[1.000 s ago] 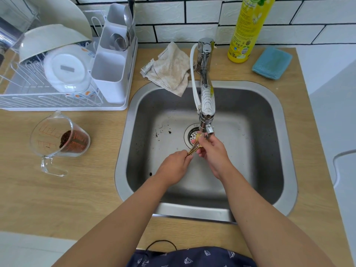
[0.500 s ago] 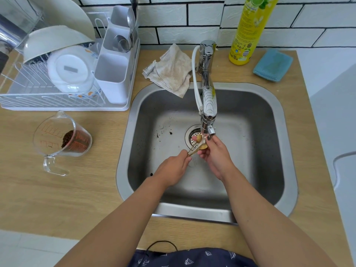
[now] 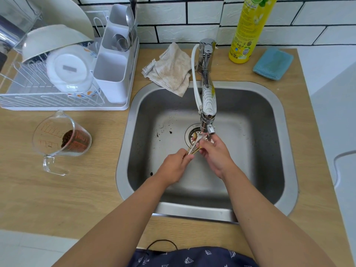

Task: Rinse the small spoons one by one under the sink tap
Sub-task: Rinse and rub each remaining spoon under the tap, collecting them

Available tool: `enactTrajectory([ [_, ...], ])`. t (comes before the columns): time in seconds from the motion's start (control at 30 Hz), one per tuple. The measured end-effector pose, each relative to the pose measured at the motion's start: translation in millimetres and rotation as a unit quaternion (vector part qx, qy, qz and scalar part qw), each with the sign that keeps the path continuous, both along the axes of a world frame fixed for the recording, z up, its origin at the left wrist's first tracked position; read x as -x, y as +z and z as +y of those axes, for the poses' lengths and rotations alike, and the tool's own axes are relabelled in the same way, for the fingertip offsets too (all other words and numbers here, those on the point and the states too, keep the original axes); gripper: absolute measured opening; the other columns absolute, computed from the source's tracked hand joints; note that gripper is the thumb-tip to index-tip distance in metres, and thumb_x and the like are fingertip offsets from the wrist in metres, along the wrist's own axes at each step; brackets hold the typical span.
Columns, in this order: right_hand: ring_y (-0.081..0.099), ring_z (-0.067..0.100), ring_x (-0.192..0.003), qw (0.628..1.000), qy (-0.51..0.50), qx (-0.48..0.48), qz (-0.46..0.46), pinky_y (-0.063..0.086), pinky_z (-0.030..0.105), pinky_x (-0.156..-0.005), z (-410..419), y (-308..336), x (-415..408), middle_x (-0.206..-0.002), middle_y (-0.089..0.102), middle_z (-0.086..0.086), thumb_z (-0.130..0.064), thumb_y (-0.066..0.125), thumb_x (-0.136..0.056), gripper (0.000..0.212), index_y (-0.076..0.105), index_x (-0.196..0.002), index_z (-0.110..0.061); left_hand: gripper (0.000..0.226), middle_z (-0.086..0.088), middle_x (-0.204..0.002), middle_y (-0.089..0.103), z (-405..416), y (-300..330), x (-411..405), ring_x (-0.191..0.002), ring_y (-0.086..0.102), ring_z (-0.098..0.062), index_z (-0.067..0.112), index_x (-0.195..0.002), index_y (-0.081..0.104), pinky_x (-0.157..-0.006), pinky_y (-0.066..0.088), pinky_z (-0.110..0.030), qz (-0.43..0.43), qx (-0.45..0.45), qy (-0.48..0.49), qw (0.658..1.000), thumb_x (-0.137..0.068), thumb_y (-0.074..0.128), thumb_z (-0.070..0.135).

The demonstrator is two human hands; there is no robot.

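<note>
A bunch of small gold spoons is held over the steel sink, their bowls up near the drain and right under the tap spout. My left hand is shut on the handle ends. My right hand pinches one spoon near its bowl, just below the spout. Water on the spoons shows as a pale blur. How many spoons there are is hidden by my fingers.
A white dish rack with bowls and a cutlery holder stands at the back left. A glass measuring jug with brown grounds sits left of the sink. A beige cloth, yellow bottle and blue sponge line the back.
My right hand's fingers have shifted along the spoons near the spout, and the spoon bowls have spread a little. My left hand has stayed in place on the handles.
</note>
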State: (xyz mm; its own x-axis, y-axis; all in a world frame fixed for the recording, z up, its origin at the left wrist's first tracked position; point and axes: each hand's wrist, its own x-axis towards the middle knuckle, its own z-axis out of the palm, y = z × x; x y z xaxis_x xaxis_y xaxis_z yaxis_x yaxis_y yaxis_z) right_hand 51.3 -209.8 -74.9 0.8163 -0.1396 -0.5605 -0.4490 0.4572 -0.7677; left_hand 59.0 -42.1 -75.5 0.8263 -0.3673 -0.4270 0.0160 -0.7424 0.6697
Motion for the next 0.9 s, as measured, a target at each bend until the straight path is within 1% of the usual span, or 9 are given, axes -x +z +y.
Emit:
enactTrajectory([
  [0.03, 0.064, 0.016, -0.086, 0.999, -0.018, -0.031, -0.009, 0.053, 0.024, -0.071, -1.6, 0.9, -0.1, -0.095, 0.073, 0.011, 0.0, 0.064, -0.098, 0.038, 0.057, -0.135, -0.007, 0.028, -0.002, -0.064, 0.058, -1.2, 1.7, 0.2, -0.045, 0.057, -0.017, 0.021, -0.09, 0.049, -0.035, 0.04, -0.024, 0.023, 0.042, 0.031, 0.998, -0.101, 0.044, 0.046],
  [0.07, 0.067, 0.019, -0.089, 0.998, -0.034, -0.054, -0.014, 0.056, 0.023, -0.071, -3.2, 2.3, 0.3, -0.094, 0.073, 0.012, 0.003, 0.067, -0.095, 0.04, 0.056, -0.133, -0.005, 0.026, -0.002, -0.063, 0.058, -2.2, 2.9, 0.1, -0.042, 0.055, -0.014, 0.021, -0.09, 0.052, -0.034, 0.042, -0.024, 0.041, 0.073, 0.054, 0.995, -0.102, 0.045, 0.044],
  [0.2, 0.077, 0.018, -0.091, 0.996, -0.058, -0.072, -0.002, 0.06, 0.021, -0.075, -4.4, 4.6, 1.9, -0.103, 0.075, 0.017, 0.005, 0.07, -0.092, 0.037, 0.057, -0.128, 0.002, 0.018, -0.004, -0.07, 0.059, -3.1, 4.4, 1.0, -0.045, 0.055, -0.015, 0.02, -0.089, 0.051, -0.041, 0.045, -0.024, 0.105, 0.149, 0.092, 0.979, -0.103, 0.048, 0.031],
  [0.27, 0.077, 0.017, -0.09, 0.996, -0.052, -0.072, 0.002, 0.061, 0.021, -0.077, -3.6, 4.3, 1.8, -0.106, 0.075, 0.018, 0.005, 0.067, -0.094, 0.034, 0.059, -0.128, 0.005, 0.017, -0.006, -0.073, 0.059, -2.1, 5.1, 0.6, -0.046, 0.055, -0.017, 0.017, -0.09, 0.049, -0.041, 0.044, -0.024, 0.127, 0.167, 0.1, 0.973, -0.103, 0.049, 0.027],
  [0.37, 0.074, 0.016, -0.086, 0.998, -0.032, -0.055, 0.01, 0.062, 0.023, -0.078, -4.7, 4.1, 1.5, -0.111, 0.074, 0.02, 0.001, 0.061, -0.1, 0.031, 0.059, -0.131, 0.001, 0.015, -0.006, -0.076, 0.064, -1.8, 7.3, 0.3, -0.05, 0.059, -0.019, 0.014, -0.093, 0.051, -0.042, 0.046, -0.027, 0.161, 0.191, 0.112, 0.962, -0.103, 0.051, 0.025],
  [0.53, 0.07, 0.017, -0.084, 0.998, -0.027, -0.045, 0.031, 0.059, 0.022, -0.066, -5.3, 3.5, 0.8, -0.111, 0.073, 0.02, 0.0, 0.057, -0.102, 0.03, 0.063, -0.131, -0.001, 0.014, -0.007, -0.076, 0.066, -2.5, 7.3, 1.2, -0.051, 0.061, -0.02, 0.011, -0.095, 0.053, -0.042, 0.048, -0.028, 0.164, 0.195, 0.11, 0.961, -0.102, 0.054, 0.023],
  [0.7, 0.069, 0.016, -0.088, 0.999, -0.023, -0.025, 0.013, 0.055, 0.019, -0.064, -3.5, 1.5, 1.6, -0.104, 0.076, 0.011, 0.0, 0.075, -0.09, 0.032, 0.069, -0.121, -0.005, 0.015, -0.006, -0.073, 0.064, -3.0, 8.9, 2.1, -0.048, 0.059, -0.017, 0.017, -0.091, 0.052, -0.043, 0.047, -0.027, 0.151, 0.186, 0.092, 0.967, -0.103, 0.049, 0.026],
  [0.8, 0.071, 0.01, -0.08, 0.999, -0.03, -0.004, 0.018, 0.054, 0.017, -0.062, -2.2, -1.5, 1.8, -0.096, 0.078, 0.004, -0.002, 0.079, -0.087, 0.026, 0.073, -0.111, -0.009, 0.018, -0.005, -0.071, 0.06, -5.0, 7.1, 4.3, -0.044, 0.054, -0.014, 0.021, -0.088, 0.048, -0.041, 0.045, -0.025, 0.129, 0.159, 0.073, 0.976, -0.104, 0.045, 0.028],
  [0.9, 0.071, 0.005, -0.074, 0.999, -0.029, 0.028, 0.021, 0.054, 0.017, -0.063, -2.7, -3.2, 2.1, -0.088, 0.08, -0.001, -0.007, 0.081, -0.086, 0.027, 0.073, -0.112, -0.007, 0.017, -0.005, -0.071, 0.058, -5.4, 4.8, 3.9, -0.043, 0.051, -0.011, 0.022, -0.088, 0.048, -0.04, 0.045, -0.024, 0.111, 0.143, 0.063, 0.981, -0.104, 0.045, 0.027],
])
